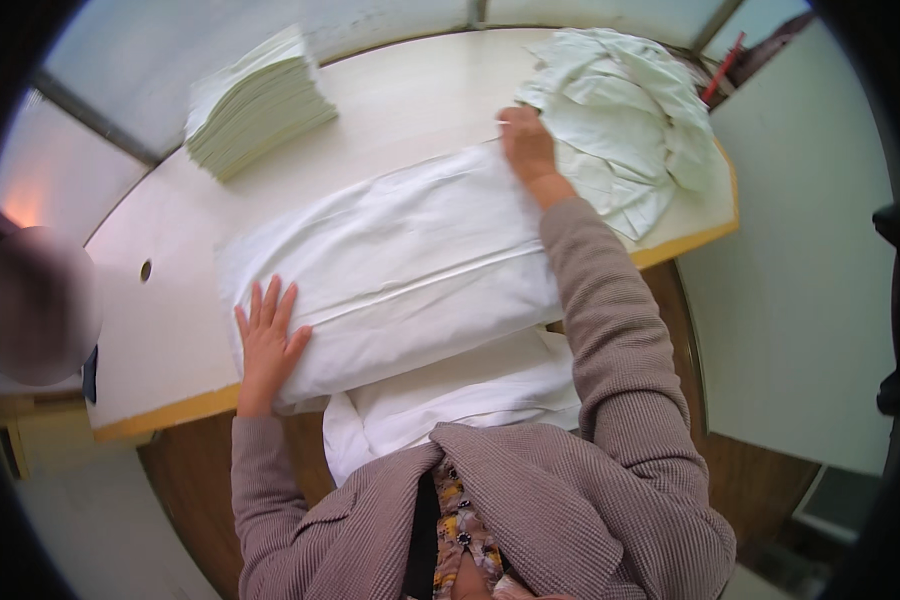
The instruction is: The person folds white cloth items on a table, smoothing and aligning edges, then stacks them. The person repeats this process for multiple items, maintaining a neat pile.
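A long white folded cloth [397, 240] lies across the table before me, with a raised crease running along its length. My left hand [270, 341] rests flat on its left end, fingers spread. At the far right corner of the cloth is my right hand [529, 146], its fingers curled. A small white tip shows at those fingers and a dark bit on their other side; I cannot make out what they are. More white fabric [457, 390] hangs below the table's front edge, over my lap.
A stack of folded pale cloths [259, 112] stands at the back left of the white table [165, 330]. A heap of loose pale fabric [622, 120] lies at the back right. To the left is a blurred dark round shape [37, 307]. A pale panel [787, 247] borders the right side.
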`<state>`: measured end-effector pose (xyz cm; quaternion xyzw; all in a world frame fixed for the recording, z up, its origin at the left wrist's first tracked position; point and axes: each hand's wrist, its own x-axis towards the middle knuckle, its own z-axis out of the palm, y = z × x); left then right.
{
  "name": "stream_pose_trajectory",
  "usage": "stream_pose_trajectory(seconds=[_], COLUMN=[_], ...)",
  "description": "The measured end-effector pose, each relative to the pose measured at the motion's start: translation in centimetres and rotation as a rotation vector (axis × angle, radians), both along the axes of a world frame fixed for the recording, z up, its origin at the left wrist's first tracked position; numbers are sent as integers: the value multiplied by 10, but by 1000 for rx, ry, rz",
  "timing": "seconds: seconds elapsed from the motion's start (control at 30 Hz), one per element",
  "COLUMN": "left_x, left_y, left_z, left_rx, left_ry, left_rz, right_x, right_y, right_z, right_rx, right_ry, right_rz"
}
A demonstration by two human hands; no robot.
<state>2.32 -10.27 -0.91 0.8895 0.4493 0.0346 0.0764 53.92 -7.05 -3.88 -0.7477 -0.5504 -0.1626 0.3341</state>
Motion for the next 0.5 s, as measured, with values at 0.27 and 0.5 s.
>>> stream_pose_trajectory(seconds=[0.27,0.5], left_x=[-18,-28], left_y=[39,62], left_z=[7,-19], left_rx=[-181,12], left_ry=[117,111], left_rz=[26,118], right_x=[-135,-124], right_y=[-79,-117], right_z=[27,16], right_rx=[-475,-675], right_ry=[-1,-121], right_rz=[607,408])
